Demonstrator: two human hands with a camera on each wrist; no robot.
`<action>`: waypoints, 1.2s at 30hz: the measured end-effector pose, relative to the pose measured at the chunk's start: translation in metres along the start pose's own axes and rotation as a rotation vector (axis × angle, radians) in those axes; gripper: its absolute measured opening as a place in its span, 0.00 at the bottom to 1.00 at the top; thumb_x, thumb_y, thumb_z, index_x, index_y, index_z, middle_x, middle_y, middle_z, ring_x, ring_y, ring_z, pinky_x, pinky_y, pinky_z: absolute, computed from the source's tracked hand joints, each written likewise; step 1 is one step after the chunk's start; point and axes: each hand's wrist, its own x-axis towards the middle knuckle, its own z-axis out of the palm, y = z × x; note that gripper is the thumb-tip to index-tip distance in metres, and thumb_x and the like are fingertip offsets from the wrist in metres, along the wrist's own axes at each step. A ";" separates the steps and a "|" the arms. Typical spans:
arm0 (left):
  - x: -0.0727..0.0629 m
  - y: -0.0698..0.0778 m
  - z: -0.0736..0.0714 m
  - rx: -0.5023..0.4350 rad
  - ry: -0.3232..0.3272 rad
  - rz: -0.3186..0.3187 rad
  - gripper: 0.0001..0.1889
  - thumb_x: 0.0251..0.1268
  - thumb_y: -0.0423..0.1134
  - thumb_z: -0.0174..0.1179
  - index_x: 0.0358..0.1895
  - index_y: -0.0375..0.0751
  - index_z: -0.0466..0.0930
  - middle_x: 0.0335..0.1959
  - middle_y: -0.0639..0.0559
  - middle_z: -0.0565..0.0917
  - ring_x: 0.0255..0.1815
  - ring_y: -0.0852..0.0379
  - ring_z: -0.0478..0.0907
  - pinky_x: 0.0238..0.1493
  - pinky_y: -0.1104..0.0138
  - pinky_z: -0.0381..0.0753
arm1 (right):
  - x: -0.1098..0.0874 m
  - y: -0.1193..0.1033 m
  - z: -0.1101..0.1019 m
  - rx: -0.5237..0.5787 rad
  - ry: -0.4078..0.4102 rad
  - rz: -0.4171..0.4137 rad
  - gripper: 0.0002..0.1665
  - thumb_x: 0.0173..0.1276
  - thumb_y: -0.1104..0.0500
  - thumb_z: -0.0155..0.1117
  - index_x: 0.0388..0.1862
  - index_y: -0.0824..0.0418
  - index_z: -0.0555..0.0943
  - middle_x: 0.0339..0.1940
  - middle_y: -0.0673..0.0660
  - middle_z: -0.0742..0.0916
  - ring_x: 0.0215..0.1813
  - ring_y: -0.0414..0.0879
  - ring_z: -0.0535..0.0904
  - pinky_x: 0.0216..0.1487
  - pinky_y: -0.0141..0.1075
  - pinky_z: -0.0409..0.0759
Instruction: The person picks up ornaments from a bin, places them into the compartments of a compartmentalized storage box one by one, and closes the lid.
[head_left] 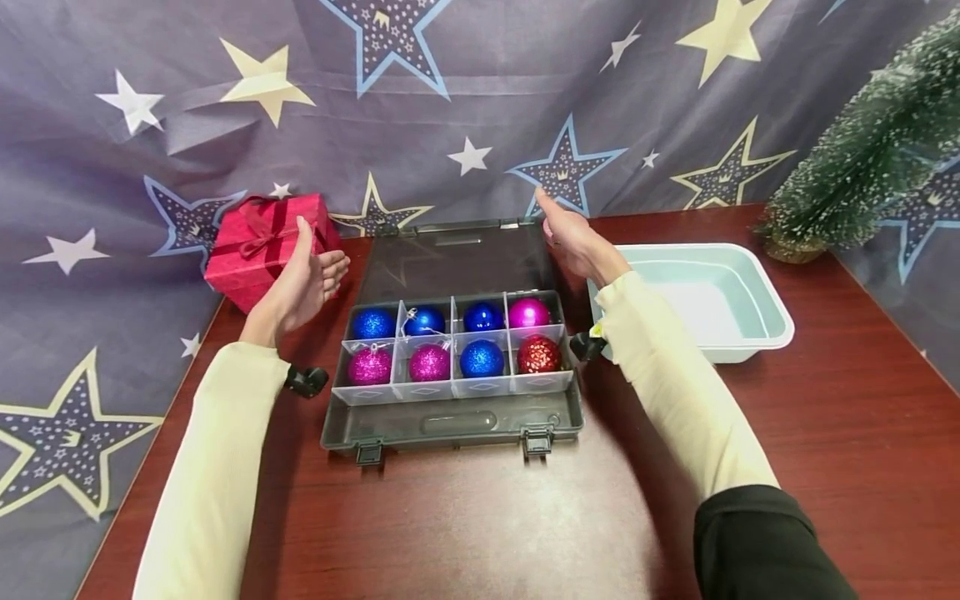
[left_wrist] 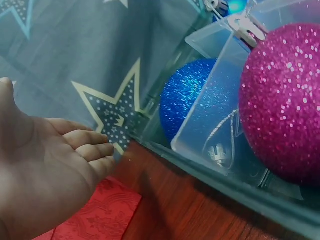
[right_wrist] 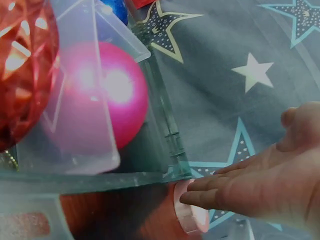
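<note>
A dark see-through plastic case (head_left: 457, 427) lies on the table with its lid (head_left: 450, 262) laid back. Inside, a clear divider tray (head_left: 423, 393) holds Christmas baubles: several blue ones, such as the glittery blue bauble (head_left: 482, 358), along with magenta baubles (head_left: 430, 363), a shiny pink bauble (right_wrist: 127, 100) and a red bauble (head_left: 538, 356). My left hand (head_left: 300, 283) is held off the case's left side, palm turned inward, fingers extended, holding nothing. On the other side, my right hand (head_left: 573, 240) hovers beside the lid, fingers straight and nothing in them.
Behind my left hand stands a red gift box (head_left: 262, 242) with a bow. A pale blue-white basin (head_left: 780, 329) sits right of the case, a frosted artificial tree (head_left: 862, 158) behind it. A round pale pink object (right_wrist: 186, 210) shows near my right fingers. Star-patterned cloth (head_left: 480, 108) hangs behind.
</note>
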 end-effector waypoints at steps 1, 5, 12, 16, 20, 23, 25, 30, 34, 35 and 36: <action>0.002 0.000 0.000 0.008 -0.001 -0.007 0.59 0.65 0.81 0.16 0.81 0.32 0.24 0.84 0.39 0.30 0.84 0.47 0.26 0.80 0.57 0.26 | 0.002 0.000 0.000 0.000 -0.026 0.024 0.43 0.80 0.31 0.43 0.12 0.58 0.67 0.18 0.52 0.73 0.23 0.43 0.67 0.28 0.32 0.66; 0.009 -0.003 0.002 0.036 -0.009 -0.028 0.60 0.65 0.81 0.15 0.81 0.30 0.26 0.84 0.38 0.31 0.84 0.46 0.26 0.80 0.58 0.26 | 0.009 0.003 0.001 -0.037 -0.111 0.114 0.50 0.80 0.28 0.33 0.67 0.73 0.70 0.71 0.66 0.72 0.74 0.53 0.65 0.76 0.40 0.58; 0.017 -0.011 0.004 0.074 0.003 -0.065 0.61 0.65 0.83 0.18 0.81 0.31 0.27 0.84 0.39 0.31 0.84 0.48 0.27 0.81 0.58 0.27 | 0.015 0.008 0.004 -0.069 -0.127 0.154 0.53 0.80 0.28 0.30 0.86 0.65 0.42 0.85 0.66 0.48 0.85 0.56 0.38 0.83 0.47 0.36; 0.019 -0.012 0.005 0.061 0.011 -0.067 0.61 0.65 0.83 0.18 0.81 0.30 0.27 0.84 0.39 0.31 0.84 0.47 0.27 0.81 0.58 0.27 | 0.016 0.009 0.006 -0.055 -0.121 0.161 0.54 0.80 0.28 0.31 0.86 0.66 0.41 0.86 0.65 0.47 0.85 0.55 0.37 0.83 0.46 0.37; 0.021 -0.013 0.006 0.061 0.015 -0.075 0.60 0.66 0.82 0.18 0.81 0.29 0.26 0.84 0.38 0.31 0.84 0.46 0.27 0.81 0.58 0.27 | 0.015 0.008 0.005 -0.039 -0.104 0.164 0.54 0.80 0.28 0.33 0.86 0.64 0.37 0.86 0.65 0.43 0.85 0.55 0.34 0.83 0.45 0.36; 0.022 -0.014 0.006 0.069 0.012 -0.085 0.60 0.67 0.81 0.17 0.80 0.28 0.25 0.83 0.37 0.30 0.83 0.45 0.25 0.80 0.57 0.26 | 0.015 0.008 0.004 -0.037 -0.098 0.168 0.54 0.80 0.29 0.34 0.86 0.64 0.35 0.86 0.65 0.41 0.85 0.55 0.34 0.83 0.45 0.36; 0.023 -0.015 0.006 0.074 0.008 -0.091 0.59 0.67 0.80 0.16 0.80 0.27 0.25 0.83 0.36 0.29 0.83 0.45 0.25 0.80 0.56 0.26 | 0.014 0.008 0.005 -0.040 -0.095 0.168 0.54 0.81 0.29 0.34 0.86 0.65 0.35 0.86 0.65 0.42 0.85 0.55 0.34 0.83 0.44 0.37; 0.023 -0.017 0.006 0.066 0.010 -0.094 0.60 0.67 0.81 0.16 0.80 0.27 0.25 0.83 0.36 0.28 0.83 0.45 0.25 0.81 0.57 0.28 | 0.014 0.008 0.006 -0.045 -0.103 0.156 0.53 0.81 0.30 0.33 0.85 0.66 0.37 0.86 0.66 0.43 0.85 0.56 0.36 0.83 0.44 0.38; 0.023 -0.018 0.006 0.033 0.028 -0.082 0.60 0.66 0.81 0.16 0.80 0.27 0.26 0.84 0.37 0.30 0.83 0.46 0.27 0.81 0.58 0.29 | 0.017 0.009 0.005 -0.048 -0.115 0.146 0.53 0.81 0.30 0.32 0.85 0.66 0.37 0.86 0.66 0.43 0.85 0.56 0.35 0.83 0.44 0.37; 0.024 -0.018 0.006 0.029 0.032 -0.080 0.60 0.67 0.80 0.16 0.80 0.27 0.26 0.84 0.37 0.30 0.84 0.46 0.27 0.81 0.58 0.30 | 0.016 0.009 0.005 -0.049 -0.116 0.142 0.53 0.81 0.30 0.32 0.85 0.66 0.37 0.86 0.66 0.43 0.85 0.56 0.35 0.83 0.44 0.37; 0.024 -0.018 0.006 0.023 0.034 -0.077 0.60 0.67 0.80 0.15 0.80 0.27 0.26 0.84 0.37 0.30 0.84 0.46 0.27 0.81 0.58 0.30 | 0.017 0.010 0.005 -0.051 -0.118 0.138 0.53 0.81 0.30 0.32 0.85 0.66 0.36 0.85 0.67 0.43 0.85 0.56 0.35 0.83 0.44 0.37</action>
